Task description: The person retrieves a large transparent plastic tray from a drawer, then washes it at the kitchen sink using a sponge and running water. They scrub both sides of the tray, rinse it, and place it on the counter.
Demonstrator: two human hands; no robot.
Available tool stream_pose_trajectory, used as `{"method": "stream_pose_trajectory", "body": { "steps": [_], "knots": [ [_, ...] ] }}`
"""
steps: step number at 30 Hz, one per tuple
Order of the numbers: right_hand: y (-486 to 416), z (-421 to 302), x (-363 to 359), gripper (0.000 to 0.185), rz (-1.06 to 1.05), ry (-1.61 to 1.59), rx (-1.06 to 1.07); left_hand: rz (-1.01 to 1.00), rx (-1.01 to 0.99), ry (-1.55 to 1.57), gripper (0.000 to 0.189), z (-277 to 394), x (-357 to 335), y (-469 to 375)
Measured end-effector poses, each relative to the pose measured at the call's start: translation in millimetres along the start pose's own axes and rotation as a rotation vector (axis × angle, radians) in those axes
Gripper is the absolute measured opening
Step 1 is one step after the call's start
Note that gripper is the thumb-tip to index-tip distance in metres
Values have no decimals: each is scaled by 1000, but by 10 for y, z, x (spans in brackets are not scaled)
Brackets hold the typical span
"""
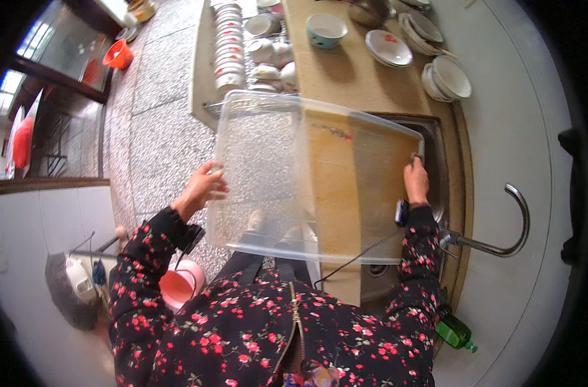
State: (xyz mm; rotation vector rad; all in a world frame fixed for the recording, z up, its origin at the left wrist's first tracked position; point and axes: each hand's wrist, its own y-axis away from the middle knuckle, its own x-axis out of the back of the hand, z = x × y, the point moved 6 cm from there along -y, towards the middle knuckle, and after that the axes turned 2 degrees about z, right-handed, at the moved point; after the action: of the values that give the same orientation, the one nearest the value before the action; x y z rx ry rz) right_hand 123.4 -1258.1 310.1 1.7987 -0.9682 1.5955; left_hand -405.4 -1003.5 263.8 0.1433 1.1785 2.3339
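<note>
A large clear plastic lid or shallow tray (260,159), rectangular with a raised rim, spans the space in front of my body. The floor and the counter edge show through it. My left hand (204,187) is at its left rim, fingers bent around the edge and slightly blurred. Along the right rim, my right hand (416,181) grips it above the sink. Something small and dark shows at the right fingertips, too small to tell. Beneath the lid's right part lies the stainless steel sink (431,159), largely covered by it.
A curved faucet (516,203) stands right of the sink, near a green bottle (453,329). Stacked bowls (446,80), a plate (388,47) and a blue bowl (326,30) sit on the counter (340,82). An extended drawer (197,72) holds bowls and cups. A pink bucket (180,283) stands left.
</note>
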Motion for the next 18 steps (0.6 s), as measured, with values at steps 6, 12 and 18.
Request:
{"method": "stream_pose_trajectory", "body": {
  "steps": [6, 12, 18],
  "knots": [
    [-514, -385, -222, 26, 39, 10, 91, 7, 5, -5, 29, 109, -69, 131],
    [235, -1515, -307, 20, -21, -174, 384, 14, -16, 39, 29, 104, -31, 130],
    [1383, -2127, -69, 22, -172, -258, 624, -79, 21, 63, 44, 54, -98, 110]
  ]
}}
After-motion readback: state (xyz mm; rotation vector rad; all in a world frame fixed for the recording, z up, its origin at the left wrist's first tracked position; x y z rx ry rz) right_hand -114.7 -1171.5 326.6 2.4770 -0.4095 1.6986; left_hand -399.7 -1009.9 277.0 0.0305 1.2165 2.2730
